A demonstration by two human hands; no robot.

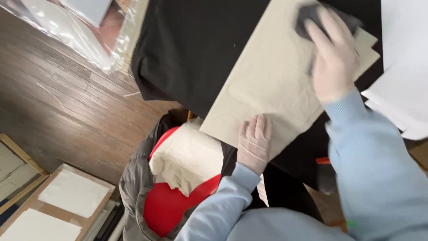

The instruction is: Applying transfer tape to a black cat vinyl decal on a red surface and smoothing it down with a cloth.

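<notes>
The right hand (336,58), fingers curled, presses a dark blurred pad (312,15), its shape hard to make out, on the far corner of a beige sheet (272,76). The left hand (254,143) lies flat, fingers together, on the sheet's near edge. The sheet rests on a black-draped desk (191,49), its long axis running from near left to far right, partly covered by both hands.

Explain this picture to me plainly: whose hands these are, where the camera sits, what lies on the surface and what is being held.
There is no machine here: a person in pale gloves and light blue sleeves works, filmed by a camera on their own head looking down. A beige sheet lies on a black cloth. The left hand presses flat on the sheet's near edge. The right hand holds a dark pad, blurred, against the sheet's far end. Below are a wooden floor and a red seat with a cream cloth on it.
</notes>
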